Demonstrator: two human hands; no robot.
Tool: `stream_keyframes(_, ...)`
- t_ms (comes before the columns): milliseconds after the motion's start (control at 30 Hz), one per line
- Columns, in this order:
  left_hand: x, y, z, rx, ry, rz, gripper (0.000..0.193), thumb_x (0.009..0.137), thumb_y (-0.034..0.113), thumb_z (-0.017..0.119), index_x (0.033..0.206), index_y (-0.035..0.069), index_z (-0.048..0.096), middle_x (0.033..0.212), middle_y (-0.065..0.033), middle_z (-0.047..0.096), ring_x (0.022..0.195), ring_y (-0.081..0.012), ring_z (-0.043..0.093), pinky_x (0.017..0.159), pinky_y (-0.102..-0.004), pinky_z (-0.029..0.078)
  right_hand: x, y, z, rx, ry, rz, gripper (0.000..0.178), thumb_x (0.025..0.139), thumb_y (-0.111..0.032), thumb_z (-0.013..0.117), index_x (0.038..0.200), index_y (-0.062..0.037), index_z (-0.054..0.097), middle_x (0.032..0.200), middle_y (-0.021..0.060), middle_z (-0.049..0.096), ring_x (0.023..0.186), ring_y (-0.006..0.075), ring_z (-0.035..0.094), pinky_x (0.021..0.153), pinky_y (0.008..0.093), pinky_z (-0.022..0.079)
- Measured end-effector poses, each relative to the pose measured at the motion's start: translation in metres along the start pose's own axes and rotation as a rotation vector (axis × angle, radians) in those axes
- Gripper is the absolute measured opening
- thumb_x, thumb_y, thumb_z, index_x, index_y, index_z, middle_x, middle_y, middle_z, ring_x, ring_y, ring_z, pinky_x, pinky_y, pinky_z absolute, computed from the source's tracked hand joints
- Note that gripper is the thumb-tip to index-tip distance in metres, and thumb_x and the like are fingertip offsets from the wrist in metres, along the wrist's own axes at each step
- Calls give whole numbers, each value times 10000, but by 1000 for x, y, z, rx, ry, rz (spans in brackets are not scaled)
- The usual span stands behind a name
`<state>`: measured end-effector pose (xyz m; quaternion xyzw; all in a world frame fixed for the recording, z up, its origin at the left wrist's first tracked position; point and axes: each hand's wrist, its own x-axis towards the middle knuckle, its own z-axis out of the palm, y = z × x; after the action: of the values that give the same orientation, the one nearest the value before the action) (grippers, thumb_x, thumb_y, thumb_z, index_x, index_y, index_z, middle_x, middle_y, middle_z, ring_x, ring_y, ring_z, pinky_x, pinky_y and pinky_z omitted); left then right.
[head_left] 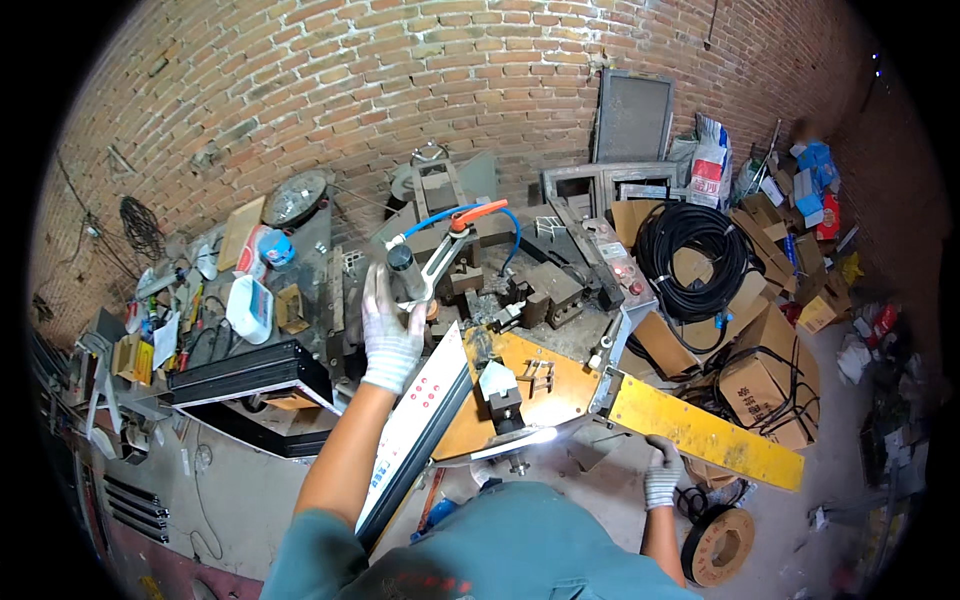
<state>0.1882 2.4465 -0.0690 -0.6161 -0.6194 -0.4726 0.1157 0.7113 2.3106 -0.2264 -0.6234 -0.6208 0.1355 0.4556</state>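
My left hand [390, 340], in a white and grey knit glove, is raised with fingers stretched up and thumb apart. It is beside the dark cylinder [403, 265] of a machine with an orange-handled lever [478, 214] and a blue air hose [455, 208]. Whether the fingers touch the cylinder, I cannot tell. Right of my left forearm, a long white and black profile [425, 400] with red marks slants across the yellow machine table [570, 385]. My gloved right hand [662, 473] hangs low by the yellow support arm [700, 425], its fingers curled; anything inside them is hidden.
Stacked black frame pieces [255, 370] lie at left, below a white container [250, 308]. A coil of black hose [695, 260] rests on cardboard boxes [770, 375] at right. On the floor sits a brown reel [718, 545]. A brick wall [480, 70] stands behind.
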Motion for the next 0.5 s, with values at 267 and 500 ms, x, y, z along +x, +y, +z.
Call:
stream_keyframes(267, 47, -129, 57, 15, 114, -286, 591, 995, 241, 563, 1449, -107, 413, 1453, -338, 445, 1342, -447, 454, 1164, -481, 328, 32, -1, -37, -147, 222, 242, 270, 919, 58, 470, 1018, -5, 713, 1018, 112, 732, 1002, 233, 676, 974, 345, 505)
stream_keyframes(500, 64, -89, 48, -39, 3, -249, 455, 989, 96, 584, 1420, -25, 505, 1390, -253, 552, 1333, -374, 500, 1145, -447, 364, 136, 1, 7, -227, -7, 115, 209, 931, -15, 573, 1097, 0, 699, 1047, 151, 717, 1017, 265, 677, 928, 319, 513)
